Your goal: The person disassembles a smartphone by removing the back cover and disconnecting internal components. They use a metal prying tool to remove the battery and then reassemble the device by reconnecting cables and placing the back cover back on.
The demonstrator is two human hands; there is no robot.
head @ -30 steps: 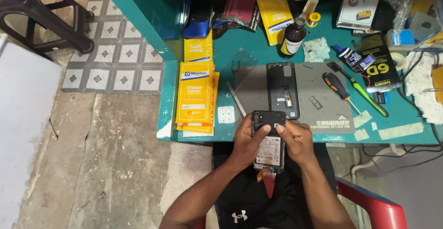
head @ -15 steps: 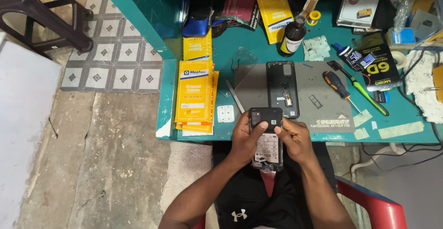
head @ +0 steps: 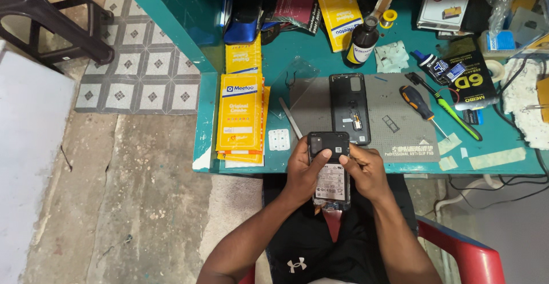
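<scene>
Resting over the person's lap at the near edge of the teal tabletop (head: 514,141), an opened phone (head: 330,169) with its back off shows a white-labelled battery. Left hand (head: 303,172) has its grip clenched around the phone's left side, thumb on the dark upper part; right hand (head: 366,172) grasps the right side. Just beyond lies a black back cover (head: 349,108) on a grey mat (head: 394,112), with a screwdriver (head: 420,105) and yellow packets (head: 240,112) nearby
</scene>
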